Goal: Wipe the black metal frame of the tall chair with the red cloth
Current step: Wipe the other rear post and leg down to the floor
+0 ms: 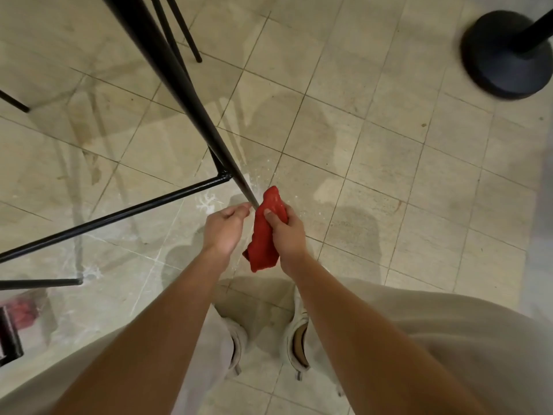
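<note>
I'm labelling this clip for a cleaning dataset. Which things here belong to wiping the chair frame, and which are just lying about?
Part of the job:
black chair frame
red cloth, in the grip of the right hand
left hand, fingertips by the frame's near leg

Just lying about:
round black stand base
blurred red-and-black object at the left edge
tiled floor

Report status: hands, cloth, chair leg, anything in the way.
Right hand grips red cloth against chair leg, low end. Left hand at the leg, grip unclear. Black stand base well apart, not in the way.
</note>
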A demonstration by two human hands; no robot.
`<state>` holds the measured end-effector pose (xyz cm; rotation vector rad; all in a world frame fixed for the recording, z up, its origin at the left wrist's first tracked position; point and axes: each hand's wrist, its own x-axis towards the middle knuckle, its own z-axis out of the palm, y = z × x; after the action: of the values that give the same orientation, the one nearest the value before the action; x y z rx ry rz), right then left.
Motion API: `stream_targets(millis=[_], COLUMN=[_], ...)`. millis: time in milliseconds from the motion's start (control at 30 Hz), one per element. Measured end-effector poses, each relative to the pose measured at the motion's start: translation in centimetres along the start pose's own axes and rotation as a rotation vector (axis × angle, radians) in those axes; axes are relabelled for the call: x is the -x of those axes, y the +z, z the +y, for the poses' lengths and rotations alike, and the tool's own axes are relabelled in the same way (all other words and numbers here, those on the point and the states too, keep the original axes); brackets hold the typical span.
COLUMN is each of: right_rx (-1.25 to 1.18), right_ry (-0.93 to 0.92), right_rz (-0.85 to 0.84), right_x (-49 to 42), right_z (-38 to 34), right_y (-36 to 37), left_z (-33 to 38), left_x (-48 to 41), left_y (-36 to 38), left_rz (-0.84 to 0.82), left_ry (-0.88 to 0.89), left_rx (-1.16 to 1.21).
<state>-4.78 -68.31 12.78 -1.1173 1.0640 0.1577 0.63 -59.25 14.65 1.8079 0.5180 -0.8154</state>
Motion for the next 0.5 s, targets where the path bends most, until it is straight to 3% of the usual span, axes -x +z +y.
stream_targets(millis=[200,500], right_rx=[0.109,0.273], right_ry=[-0.261,-0.073], right_rz=[-0.041,0.044], right_x=[-0.5,-2.9], right_z=[-1.7,-0.9], right_y=[2.9,3.7], left_z=[0.6,0.7], left_x=[-1.1,-2.7], left_y=[-0.7,-1.0], left_rz=[0.071,0.072], left_ry=[-0.011,-0.010], left_rx=[0.075,0.100])
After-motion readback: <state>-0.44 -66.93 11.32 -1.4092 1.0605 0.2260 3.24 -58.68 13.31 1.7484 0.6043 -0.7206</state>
